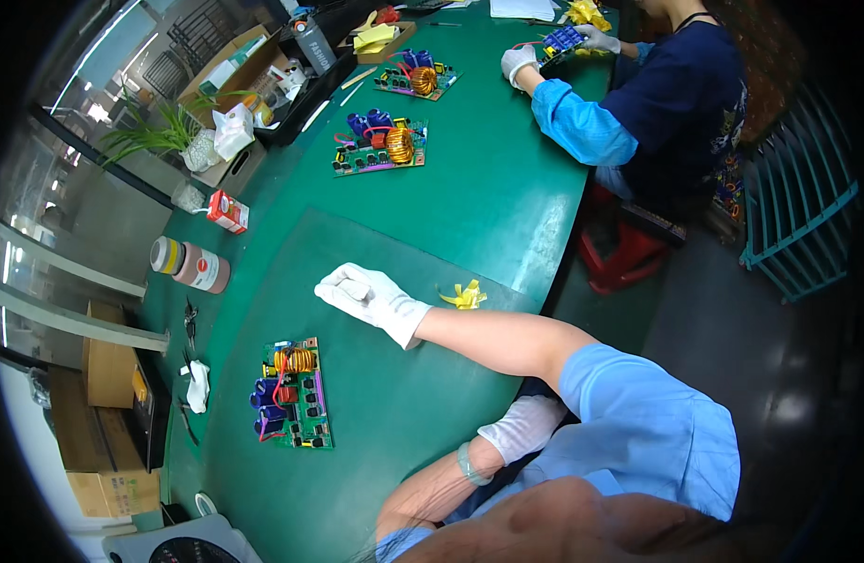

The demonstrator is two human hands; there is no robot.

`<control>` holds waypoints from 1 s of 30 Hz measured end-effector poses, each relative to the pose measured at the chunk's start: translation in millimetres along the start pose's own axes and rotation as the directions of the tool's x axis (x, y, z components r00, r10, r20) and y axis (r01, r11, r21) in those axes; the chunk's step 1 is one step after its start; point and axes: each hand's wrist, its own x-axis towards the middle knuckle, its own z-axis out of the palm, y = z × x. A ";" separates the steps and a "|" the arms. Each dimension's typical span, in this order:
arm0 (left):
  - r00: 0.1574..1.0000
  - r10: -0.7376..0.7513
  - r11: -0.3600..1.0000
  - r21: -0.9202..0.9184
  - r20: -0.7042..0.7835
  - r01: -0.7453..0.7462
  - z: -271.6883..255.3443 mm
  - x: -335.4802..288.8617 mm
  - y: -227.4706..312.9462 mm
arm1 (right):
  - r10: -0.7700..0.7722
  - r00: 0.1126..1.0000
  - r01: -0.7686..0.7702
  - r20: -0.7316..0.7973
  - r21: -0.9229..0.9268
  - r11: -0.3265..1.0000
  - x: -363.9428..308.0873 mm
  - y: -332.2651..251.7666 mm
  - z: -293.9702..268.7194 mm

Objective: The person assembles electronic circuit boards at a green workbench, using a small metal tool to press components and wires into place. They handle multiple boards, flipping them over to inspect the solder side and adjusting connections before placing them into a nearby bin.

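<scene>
My right hand (371, 298), in a white glove, hovers over or rests on the green mat, its fingers curled together; whatever is in them, if anything, is hidden. A crumpled bunch of yellow strips (465, 296) lies beside its wrist. My left hand (526, 427), also gloved, is drawn back at the table edge by my body, its fingers hidden. A pale bangle (469, 464) circles that wrist. On the mat to the left of both hands sits a green circuit board (296, 394) with blue capacitors, a copper coil and red wires, touched by neither hand.
Two similar circuit boards (380, 145) (420, 80) lie farther up the green table (488, 169). A co-worker (676, 103) in gloves holds another board (561, 42). Along the left edge are a bottle (202, 267), a drink carton (227, 212), pliers (190, 324) and a plant (169, 131).
</scene>
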 end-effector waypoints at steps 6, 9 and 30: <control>0.994 0.082 0.997 -0.007 -0.077 -0.083 23.1 -6.6 -19.9 | 0.071 0.992 0.006 0.102 -0.610 0.792 8.4 -3.7 -2.4; 0.990 0.082 0.994 -0.066 -0.115 -0.090 31.7 -3.0 -26.3 | -0.041 0.997 0.065 0.058 -0.523 0.850 11.4 -1.0 -9.3; 0.986 -0.123 0.983 -0.152 -0.113 0.105 -7.6 -11.6 -3.7 | 0.200 0.730 -0.023 0.654 -0.269 0.963 -11.3 -19.4 2.7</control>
